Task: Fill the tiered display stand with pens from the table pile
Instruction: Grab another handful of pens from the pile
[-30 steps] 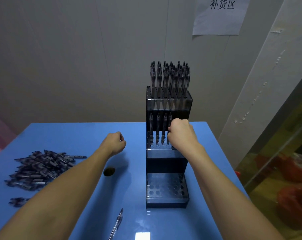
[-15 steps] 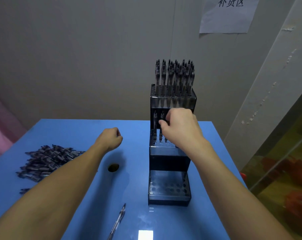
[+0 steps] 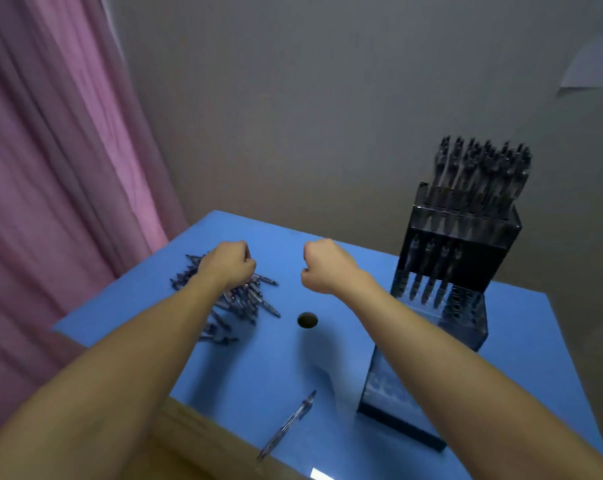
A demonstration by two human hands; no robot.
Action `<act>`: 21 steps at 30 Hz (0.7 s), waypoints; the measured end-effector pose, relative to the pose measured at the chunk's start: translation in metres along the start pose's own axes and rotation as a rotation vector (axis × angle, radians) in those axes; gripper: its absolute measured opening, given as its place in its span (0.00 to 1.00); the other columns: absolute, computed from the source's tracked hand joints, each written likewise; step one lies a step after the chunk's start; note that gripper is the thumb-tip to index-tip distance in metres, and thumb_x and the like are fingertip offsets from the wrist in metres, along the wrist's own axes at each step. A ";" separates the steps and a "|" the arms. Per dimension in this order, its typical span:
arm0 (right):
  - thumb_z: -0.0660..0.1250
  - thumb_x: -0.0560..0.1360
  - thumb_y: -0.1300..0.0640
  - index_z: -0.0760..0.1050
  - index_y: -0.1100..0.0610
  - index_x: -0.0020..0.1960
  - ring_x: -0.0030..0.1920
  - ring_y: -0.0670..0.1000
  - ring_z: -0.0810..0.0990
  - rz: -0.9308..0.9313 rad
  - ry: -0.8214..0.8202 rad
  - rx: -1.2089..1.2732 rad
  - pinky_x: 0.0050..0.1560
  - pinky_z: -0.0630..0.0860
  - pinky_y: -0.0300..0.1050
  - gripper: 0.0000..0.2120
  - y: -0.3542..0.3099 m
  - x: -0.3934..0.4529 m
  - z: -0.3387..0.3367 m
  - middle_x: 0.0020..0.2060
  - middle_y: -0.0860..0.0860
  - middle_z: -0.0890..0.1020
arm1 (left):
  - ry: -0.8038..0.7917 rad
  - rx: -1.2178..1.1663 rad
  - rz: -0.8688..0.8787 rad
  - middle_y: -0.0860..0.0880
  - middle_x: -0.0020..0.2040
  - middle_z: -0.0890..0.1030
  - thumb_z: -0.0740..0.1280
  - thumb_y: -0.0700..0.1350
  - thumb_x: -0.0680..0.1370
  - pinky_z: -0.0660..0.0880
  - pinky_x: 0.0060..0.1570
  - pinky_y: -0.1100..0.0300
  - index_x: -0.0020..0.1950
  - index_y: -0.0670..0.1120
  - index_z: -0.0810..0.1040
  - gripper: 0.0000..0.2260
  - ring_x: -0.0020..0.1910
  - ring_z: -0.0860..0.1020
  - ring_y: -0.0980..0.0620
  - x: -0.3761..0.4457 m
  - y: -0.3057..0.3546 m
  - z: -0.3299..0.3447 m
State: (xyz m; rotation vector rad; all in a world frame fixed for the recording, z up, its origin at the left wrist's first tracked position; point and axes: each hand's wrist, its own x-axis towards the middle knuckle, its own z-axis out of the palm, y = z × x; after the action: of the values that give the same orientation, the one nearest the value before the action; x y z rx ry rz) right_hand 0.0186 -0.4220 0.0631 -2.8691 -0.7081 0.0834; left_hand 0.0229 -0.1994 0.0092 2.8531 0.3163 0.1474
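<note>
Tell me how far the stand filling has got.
Done: the stand's top tier is packed with pens and the middle tier holds four. In hand: the left hand is over the pen pile; the right hand is fisted, apparently empty. Left: the rest of the middle tier and the bottom tier.

One tiered stand (image 3: pixel 466 237) — four pens (image 3: pixel 428 271) in its middle tier — one loose pen (image 3: pixel 288 424).

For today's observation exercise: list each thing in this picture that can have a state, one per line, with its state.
Top tier: full of upright pens.
Middle tier: four pens in the back row, other holes empty.
Bottom tier: empty where visible.
Pen pile: loose on the table.
Lone pen: lying flat near the table's front edge.
Left hand: curled over the pile.
Right hand: curled, nothing visibly held.
</note>
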 end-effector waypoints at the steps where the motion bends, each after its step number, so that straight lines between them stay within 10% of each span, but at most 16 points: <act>1: 0.64 0.76 0.62 0.73 0.63 0.48 0.47 0.61 0.77 -0.009 -0.035 -0.010 0.40 0.70 0.46 0.04 -0.004 0.006 0.007 0.49 0.59 0.77 | 0.011 0.008 -0.025 0.45 0.48 0.80 0.63 0.46 0.78 0.76 0.46 0.51 0.49 0.47 0.76 0.04 0.48 0.78 0.42 -0.007 -0.010 -0.003; 7: 0.63 0.77 0.61 0.68 0.59 0.50 0.48 0.59 0.73 -0.049 -0.213 -0.071 0.40 0.70 0.48 0.04 -0.028 0.029 0.053 0.48 0.56 0.74 | -0.015 0.057 -0.184 0.43 0.50 0.81 0.62 0.47 0.74 0.77 0.46 0.52 0.41 0.47 0.72 0.04 0.48 0.78 0.41 -0.045 -0.068 -0.007; 13: 0.64 0.77 0.61 0.70 0.61 0.58 0.60 0.61 0.77 -0.092 -0.275 -0.056 0.46 0.71 0.49 0.11 -0.060 0.054 0.093 0.60 0.60 0.77 | -0.076 0.055 -0.413 0.43 0.61 0.79 0.62 0.49 0.79 0.74 0.48 0.53 0.55 0.45 0.77 0.10 0.58 0.79 0.40 -0.062 -0.121 0.006; 21: 0.62 0.74 0.62 0.68 0.59 0.50 0.47 0.57 0.74 -0.043 -0.295 -0.067 0.43 0.72 0.47 0.05 -0.094 0.100 0.117 0.51 0.58 0.77 | -0.226 -0.215 -0.613 0.40 0.52 0.75 0.59 0.43 0.81 0.71 0.42 0.54 0.49 0.39 0.72 0.08 0.45 0.75 0.41 -0.050 -0.182 0.037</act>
State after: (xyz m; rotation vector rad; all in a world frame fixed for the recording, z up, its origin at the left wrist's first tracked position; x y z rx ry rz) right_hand 0.0526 -0.2746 -0.0349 -2.9354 -0.8384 0.4935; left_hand -0.0578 -0.0490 -0.0793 2.4013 1.0257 -0.2431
